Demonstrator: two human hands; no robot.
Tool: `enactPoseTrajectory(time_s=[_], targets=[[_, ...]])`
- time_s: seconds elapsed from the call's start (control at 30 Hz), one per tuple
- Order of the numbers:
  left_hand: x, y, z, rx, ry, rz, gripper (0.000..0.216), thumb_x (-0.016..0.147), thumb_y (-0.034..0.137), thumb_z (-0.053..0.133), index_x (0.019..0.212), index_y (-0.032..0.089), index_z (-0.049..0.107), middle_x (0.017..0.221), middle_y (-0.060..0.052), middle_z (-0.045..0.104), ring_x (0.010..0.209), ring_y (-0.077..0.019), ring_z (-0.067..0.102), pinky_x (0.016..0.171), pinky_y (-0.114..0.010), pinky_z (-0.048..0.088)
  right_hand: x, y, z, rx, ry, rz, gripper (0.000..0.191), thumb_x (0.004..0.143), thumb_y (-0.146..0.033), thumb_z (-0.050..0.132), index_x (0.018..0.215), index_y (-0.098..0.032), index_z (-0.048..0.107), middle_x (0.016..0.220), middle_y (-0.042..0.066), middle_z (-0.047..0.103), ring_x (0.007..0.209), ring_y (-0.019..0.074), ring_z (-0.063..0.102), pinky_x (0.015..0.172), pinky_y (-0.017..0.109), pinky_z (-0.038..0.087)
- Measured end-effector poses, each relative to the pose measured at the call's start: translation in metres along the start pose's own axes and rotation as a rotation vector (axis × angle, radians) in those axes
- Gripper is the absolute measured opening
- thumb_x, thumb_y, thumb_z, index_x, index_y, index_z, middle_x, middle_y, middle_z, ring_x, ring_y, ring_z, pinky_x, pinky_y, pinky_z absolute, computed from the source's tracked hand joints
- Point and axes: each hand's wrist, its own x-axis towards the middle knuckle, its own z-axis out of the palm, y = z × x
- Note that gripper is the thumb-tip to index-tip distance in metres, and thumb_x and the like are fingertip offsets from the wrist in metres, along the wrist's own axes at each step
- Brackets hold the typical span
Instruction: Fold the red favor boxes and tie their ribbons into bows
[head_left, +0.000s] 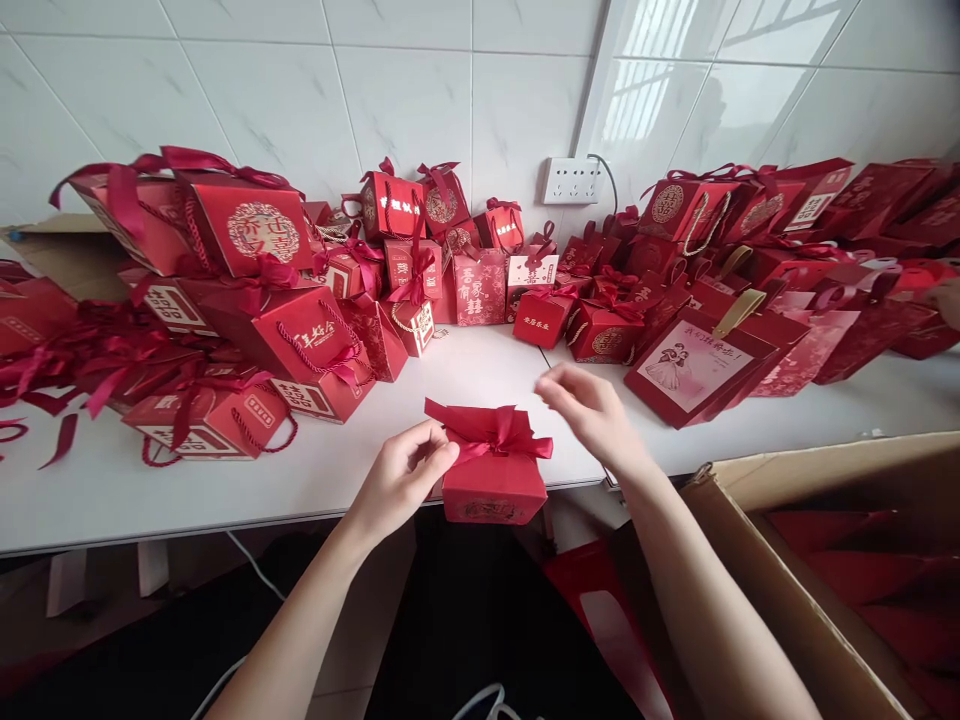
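A small red gift box [495,492] with a gold pattern on its front stands at the table's front edge. A dark red ribbon bow [499,443] is tied across its top. My left hand [409,470] is closed at the box's left side, thumb and fingers pinching the bow's left loop. To the right of the bow, my right hand [585,408] hovers apart from the box, fingers loosely bent, with nothing seen in them.
Finished-looking red gift boxes are heaped on the left [311,345] and on the right [690,365] of the white table [480,365]. An open cardboard carton [750,540] with red pieces stands at lower right. A power socket [570,181] is on the tiled wall.
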Motion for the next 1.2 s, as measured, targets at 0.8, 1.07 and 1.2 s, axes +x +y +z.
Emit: enactPoseTrajectory(time_s=[0.8,1.07,1.2], targets=[[0.002,0.014,0.014,0.624,-0.036,0.597,0.050,0.083,-0.001,0.033,0.122,0.025,0.052,0.110,-0.005,0.059,0.105,-0.0184,0.052,0.091,-0.037,0.040,0.053,0.011,0.023,0.028,-0.415,0.246,0.030,0.071,-0.039,0.065,0.058,-0.016,0.052,0.053,-0.005,0.047,0.048,0.0068,0.039,0.048,0.022,0.029],[0.001,0.014,0.014,0.615,-0.060,0.569,0.048,0.083,0.000,0.034,0.120,0.023,0.054,0.109,-0.005,0.060,0.104,-0.0183,0.052,0.092,-0.036,0.039,0.027,0.027,0.002,0.094,-0.261,0.483,0.056,0.077,-0.068,0.045,0.065,-0.015,0.059,0.064,0.005,0.060,0.061,0.0142,0.053,0.064,0.029,0.042],[0.002,0.015,0.013,0.619,-0.069,0.552,0.048,0.083,0.001,0.035,0.120,0.023,0.055,0.110,-0.004,0.060,0.104,-0.0187,0.053,0.092,-0.036,0.040,0.027,0.022,0.004,0.158,-0.263,0.309,0.045,0.065,-0.058,0.067,0.061,-0.016,0.054,0.056,-0.002,0.053,0.056,0.0105,0.047,0.061,0.026,0.037]])
